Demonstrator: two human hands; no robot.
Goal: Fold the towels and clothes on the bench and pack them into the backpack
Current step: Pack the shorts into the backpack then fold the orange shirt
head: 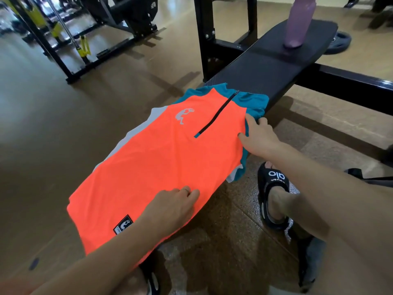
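I find one garment on the bench: a bright orange short-sleeved zip-neck jersey with teal shoulders and grey side panels (161, 158), lying face up across the near end of the black padded weight bench (276, 67), its hem hanging off the near left edge.

My left hand (170, 207) rests on the lower front of the jersey, fingers lightly bent and pressing the cloth, gripping nothing as far as I can judge. My right hand (259, 137) lies at the right edge by the teal sleeve, thumb on the orange and fingers spread over the edge — whether they pinch the fabric I cannot tell.

Judged step: flattening before the first fold. To do it well I would smooth from the centre outward, square the zip line along the bench, then turn the right sleeve inward while the left hand pins the body so nothing slides off the overhang.

Count: one jersey; one bench; one purple water bottle (297, 22) upright at the far end; one weight plate (340, 42) on the floor beyond; two black sandals, the right one (274, 194) in full view. No towels and no backpack identifiable — only a dark strap (370, 179) at the right.
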